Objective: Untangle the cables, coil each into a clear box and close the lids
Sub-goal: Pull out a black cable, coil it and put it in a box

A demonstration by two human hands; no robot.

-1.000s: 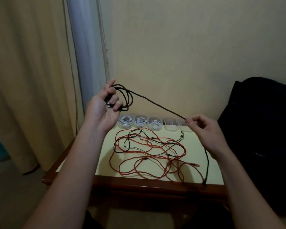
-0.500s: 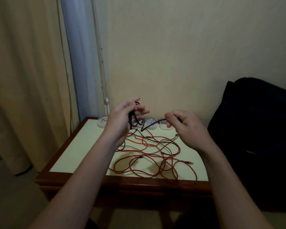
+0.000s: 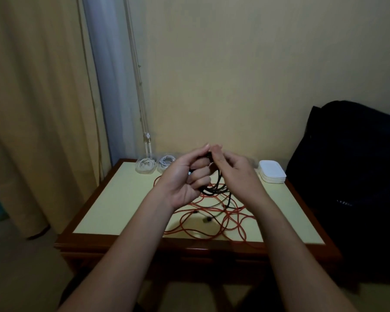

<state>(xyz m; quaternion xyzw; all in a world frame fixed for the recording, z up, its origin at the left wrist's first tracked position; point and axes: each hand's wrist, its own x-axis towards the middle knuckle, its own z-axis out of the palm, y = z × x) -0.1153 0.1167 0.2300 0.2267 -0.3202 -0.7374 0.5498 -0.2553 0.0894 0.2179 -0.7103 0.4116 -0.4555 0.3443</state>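
My left hand (image 3: 187, 176) grips a coil of black cable (image 3: 214, 190) above the middle of the table, fingers curled round the loops. My right hand (image 3: 236, 170) meets it at the top and pinches the same black cable; the loops hang down between both hands. Below them a tangle of red cable (image 3: 212, 221) with thin black strands lies on the pale yellow table top (image 3: 113, 203). Two clear boxes, one (image 3: 145, 165) and another (image 3: 166, 162), each holding a coiled white cable, stand at the table's back edge. More boxes are hidden behind my hands.
A stack of white lids (image 3: 271, 172) sits at the back right corner. A black bag (image 3: 351, 176) stands against the table's right side. A curtain (image 3: 38, 109) hangs at the left. The table has a dark wooden rim (image 3: 189, 246).
My right hand has slid along the black cable to the left hand, so the stretched length is now gathered into the coil. Both hands dropped lower over the table. The view shifted right.
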